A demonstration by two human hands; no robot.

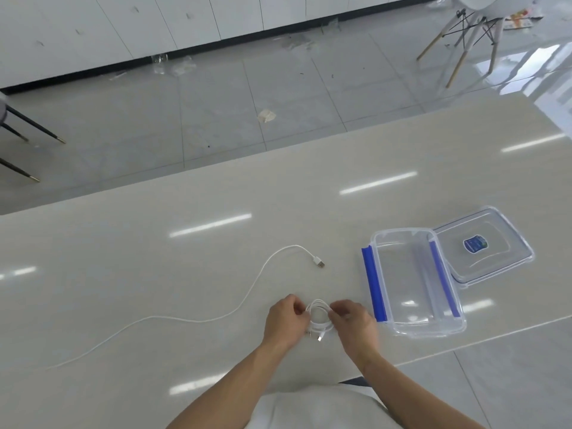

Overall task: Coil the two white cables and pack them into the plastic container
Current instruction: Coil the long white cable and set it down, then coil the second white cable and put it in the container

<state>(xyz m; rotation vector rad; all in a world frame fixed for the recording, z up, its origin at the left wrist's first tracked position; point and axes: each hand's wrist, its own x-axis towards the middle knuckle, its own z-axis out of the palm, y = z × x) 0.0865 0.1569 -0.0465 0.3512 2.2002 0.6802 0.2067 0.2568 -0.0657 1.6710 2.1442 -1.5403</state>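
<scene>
Head view: left hand [286, 317] and right hand [353, 320] pinch the coiled white cable [318, 317] with curled fingers above the tabletop [185, 267]; second white cable [247, 292] lies uncoiled, left of the open plastic container [411, 283]

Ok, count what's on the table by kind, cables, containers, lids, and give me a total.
Cables: 2, a coiled cable held between the left hand and right hand, and a loose cable stretched out on the table.
Containers: 1, the open container.
Lids: 1, the lid beside it.
Total: 4
</scene>
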